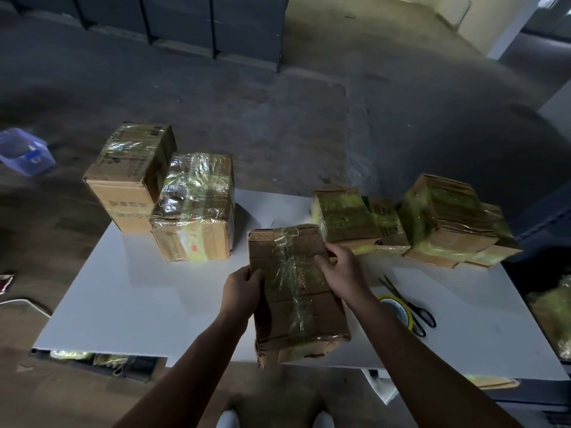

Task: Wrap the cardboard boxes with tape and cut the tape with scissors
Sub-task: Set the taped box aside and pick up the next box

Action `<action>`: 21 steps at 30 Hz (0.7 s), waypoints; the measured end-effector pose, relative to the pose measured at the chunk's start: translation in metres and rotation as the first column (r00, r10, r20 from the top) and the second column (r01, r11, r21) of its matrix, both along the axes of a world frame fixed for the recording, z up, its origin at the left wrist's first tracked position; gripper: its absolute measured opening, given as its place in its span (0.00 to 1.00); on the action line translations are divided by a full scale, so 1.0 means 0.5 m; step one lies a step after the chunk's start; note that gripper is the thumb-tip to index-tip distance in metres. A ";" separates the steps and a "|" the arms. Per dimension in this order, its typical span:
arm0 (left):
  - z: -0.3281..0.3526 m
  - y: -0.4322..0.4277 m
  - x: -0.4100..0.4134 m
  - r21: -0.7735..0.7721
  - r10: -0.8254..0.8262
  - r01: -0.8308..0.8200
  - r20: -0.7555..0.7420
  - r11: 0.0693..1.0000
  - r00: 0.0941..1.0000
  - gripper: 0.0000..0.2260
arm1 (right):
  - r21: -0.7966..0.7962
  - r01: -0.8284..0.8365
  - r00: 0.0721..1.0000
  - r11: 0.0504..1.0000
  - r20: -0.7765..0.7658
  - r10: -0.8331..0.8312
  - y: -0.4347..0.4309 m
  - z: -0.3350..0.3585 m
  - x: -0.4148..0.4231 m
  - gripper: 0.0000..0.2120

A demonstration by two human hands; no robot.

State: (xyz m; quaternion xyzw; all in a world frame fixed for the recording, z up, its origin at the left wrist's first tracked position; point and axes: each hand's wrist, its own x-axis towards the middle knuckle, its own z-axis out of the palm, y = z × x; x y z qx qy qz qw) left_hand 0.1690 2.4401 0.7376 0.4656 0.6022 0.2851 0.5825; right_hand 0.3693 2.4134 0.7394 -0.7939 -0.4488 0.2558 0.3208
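A flat brown cardboard box (296,301) with a strip of clear tape along its top lies at the near edge of the white table (139,304). My left hand (242,287) grips its left edge. My right hand (343,268) holds its upper right edge, fingers curled onto the top face. A yellow tape roll (398,308) lies on the table just right of my right forearm, partly hidden by it. Black-handled scissors (414,307) lie beside the roll.
Two taped boxes (191,208) stand at the table's far left, one behind the other. Several yellow-taped boxes (445,217) are piled at the far right. A blue plastic bin (23,152) sits on the floor to the left. Dark shelving stands beyond.
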 end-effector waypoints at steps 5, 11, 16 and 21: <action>-0.014 0.019 -0.022 -0.142 0.111 -0.091 0.141 0.986 0.984 0.08 | 0.124 0.056 0.993 0.991 -0.109 -0.043 -0.013 0.001 0.006 0.14; -0.043 0.045 -0.049 -0.100 0.138 -0.145 -0.080 0.984 0.987 0.13 | -0.034 -0.092 0.991 0.995 -0.098 0.088 -0.019 -0.043 -0.005 0.25; -0.039 0.047 -0.055 0.249 0.021 0.119 -0.496 0.961 0.868 0.14 | -0.212 -0.020 0.952 0.977 -0.303 -0.046 -0.012 -0.059 -0.015 0.34; -0.005 0.033 -0.030 0.166 -0.186 0.300 -0.488 0.939 0.853 0.17 | -0.275 -0.013 0.980 0.961 -0.195 -0.043 -0.002 -0.061 -0.014 0.37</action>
